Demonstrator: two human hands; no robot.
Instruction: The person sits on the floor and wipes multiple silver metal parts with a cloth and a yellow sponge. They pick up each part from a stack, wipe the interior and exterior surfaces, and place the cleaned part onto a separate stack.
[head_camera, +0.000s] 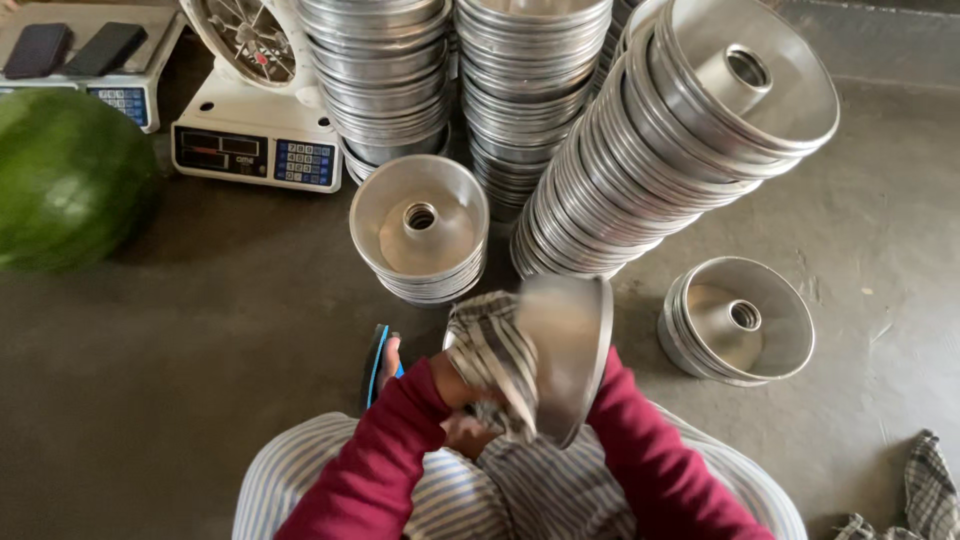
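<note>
Fingers of the left hand (462, 385) clutch a striped cloth (495, 360) pressed against the tilted pan (565, 350); right fingers hidden.

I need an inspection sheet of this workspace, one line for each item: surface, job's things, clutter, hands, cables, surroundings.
Surface: grey concrete floor, dusty and stained.
Job's things: one metal ring mould held on its side, rubbed with a striped cloth; motion blur hides detail.
Clutter: short mould stacks at centre and right; checked rag at lower right.
Hands: left hand is wrapped in the cloth, against the mould; right hand is hidden behind the mould.
Cables: nothing seen.
Surroundings: tall mould stacks, two weighing scales, small fan, two phones, watermelon.
</note>
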